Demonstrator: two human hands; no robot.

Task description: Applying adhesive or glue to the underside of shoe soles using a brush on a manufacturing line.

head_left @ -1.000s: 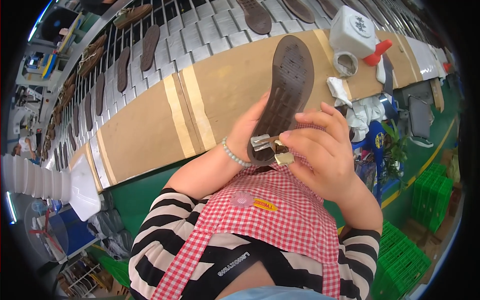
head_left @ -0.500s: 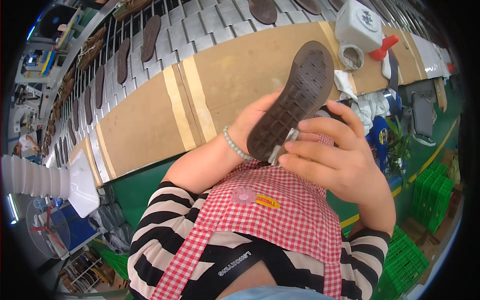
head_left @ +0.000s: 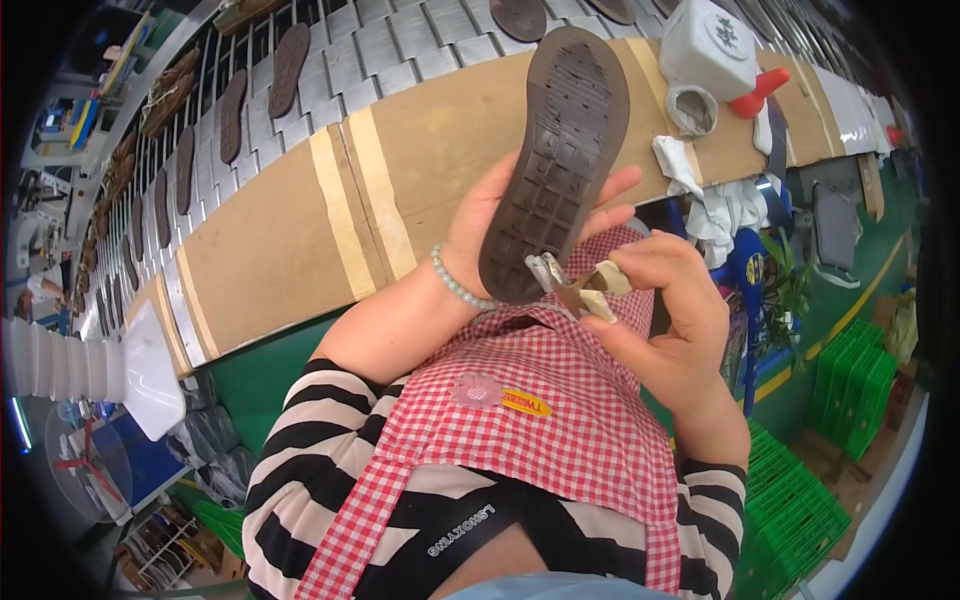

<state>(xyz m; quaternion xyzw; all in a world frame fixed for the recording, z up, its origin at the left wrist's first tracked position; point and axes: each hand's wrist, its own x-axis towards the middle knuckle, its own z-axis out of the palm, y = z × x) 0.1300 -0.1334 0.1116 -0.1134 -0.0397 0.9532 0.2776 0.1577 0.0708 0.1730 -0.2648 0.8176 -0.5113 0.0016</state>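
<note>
A dark brown shoe sole [head_left: 553,170], its gridded and ribbed face towards me, lies tilted across my left hand [head_left: 480,225]. The palm supports it from behind, and the fingertips stick out past its right edge. Between the thumb and fingers of my right hand [head_left: 675,310] is a small brown tool with cream-coloured ends [head_left: 609,277]. Its pale grey, two-part tip reaches the sole's lower right edge; whether it touches there I cannot tell. A beaded bracelet [head_left: 456,283] circles my left wrist.
A cardboard-covered bench [head_left: 450,150] with tape strips runs ahead. Beyond it, a slatted metal conveyor [head_left: 380,50] carries several soles. At the right stand a white jug [head_left: 708,48], a small pot [head_left: 691,110] and a red-handled thing [head_left: 760,93]. Green crates [head_left: 855,390] stand lower right.
The sole has shifted left and up and turned more upright. My left fingers now show beyond its right edge. My right hand has moved slightly down, and more of the small tool shows.
</note>
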